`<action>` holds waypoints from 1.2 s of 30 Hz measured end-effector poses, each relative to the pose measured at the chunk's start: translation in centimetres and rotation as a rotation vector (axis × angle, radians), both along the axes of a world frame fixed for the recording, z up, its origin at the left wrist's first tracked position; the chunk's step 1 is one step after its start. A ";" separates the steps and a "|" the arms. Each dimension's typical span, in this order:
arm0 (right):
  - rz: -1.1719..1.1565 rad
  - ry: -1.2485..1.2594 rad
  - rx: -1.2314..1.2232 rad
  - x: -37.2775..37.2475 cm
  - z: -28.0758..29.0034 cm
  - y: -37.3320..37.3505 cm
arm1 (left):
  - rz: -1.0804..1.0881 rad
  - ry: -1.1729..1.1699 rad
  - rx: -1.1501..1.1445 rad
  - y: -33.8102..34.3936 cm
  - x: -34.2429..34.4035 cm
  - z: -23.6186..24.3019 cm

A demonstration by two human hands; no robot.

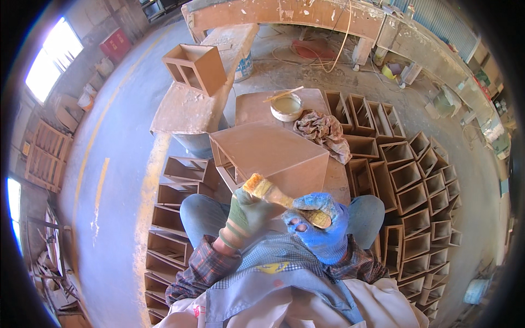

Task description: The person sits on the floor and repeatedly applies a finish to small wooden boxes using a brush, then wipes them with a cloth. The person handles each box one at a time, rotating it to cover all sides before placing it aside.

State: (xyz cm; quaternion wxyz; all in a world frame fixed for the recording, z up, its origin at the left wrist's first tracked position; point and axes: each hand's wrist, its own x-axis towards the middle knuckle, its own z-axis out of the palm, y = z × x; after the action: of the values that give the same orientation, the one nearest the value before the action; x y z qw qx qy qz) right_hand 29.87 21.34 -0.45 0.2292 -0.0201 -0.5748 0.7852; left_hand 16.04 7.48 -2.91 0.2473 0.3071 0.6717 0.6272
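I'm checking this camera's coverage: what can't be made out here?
All in the head view:
Left hand: blurred, so whether it touches the brush is unclear.
Inside of the big box: mostly hidden by its own panels.
Under the crumpled cloth: covered by its folds.
Beyond the upper-left window: washed out by glare.

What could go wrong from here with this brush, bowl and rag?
The brush in the right hand has its bristles by the left hand, so they might smear its green glove. A stick lies across the bowl; a bump could knock it off. The rag hangs over the edge of the table and may slip down.
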 end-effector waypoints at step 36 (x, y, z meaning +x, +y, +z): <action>-0.077 0.203 -0.271 0.7 -1.3 2.4 | 0.323 -0.683 0.548 1.8 -7.2 4.0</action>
State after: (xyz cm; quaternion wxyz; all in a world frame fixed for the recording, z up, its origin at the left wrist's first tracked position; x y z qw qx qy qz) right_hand 30.55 23.71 -1.79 0.3110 0.0066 -0.4365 0.8442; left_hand 8.85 9.28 1.05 0.2631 0.0284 0.4006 0.8772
